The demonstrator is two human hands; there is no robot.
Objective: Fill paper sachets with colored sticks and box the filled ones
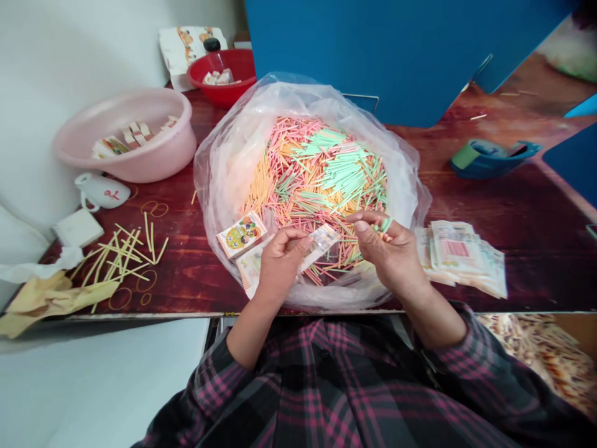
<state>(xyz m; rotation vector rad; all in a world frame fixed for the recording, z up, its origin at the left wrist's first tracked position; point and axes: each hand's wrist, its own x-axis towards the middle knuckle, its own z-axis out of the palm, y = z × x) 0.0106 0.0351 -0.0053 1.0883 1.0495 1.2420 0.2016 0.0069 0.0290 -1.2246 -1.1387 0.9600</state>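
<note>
Pastel sticks (317, 180) lie heaped in a clear plastic bag (224, 180) just beyond the fingers (368, 221), and a small bunch of green and orange ones is pinched between the thumb and fingertips of the right hand (389, 249). The left hand (280, 267) pinches a thin printed packet (321, 241) near its edge, with the fingers pressed together. Just left of those fingers, a cartoon-printed card (241, 234) rests on the folds of the bag. Right of the right hand, a loose stack of printed packets (459, 255) sits on the bench (522, 211), close enough for a wrist to brush. A slack pinch could let the thin sticks slide free and drop into the heap or roll across the bench. Squeezing harder could snap them or crease the packet, and a sideways knock could push the stack out of line.
</note>
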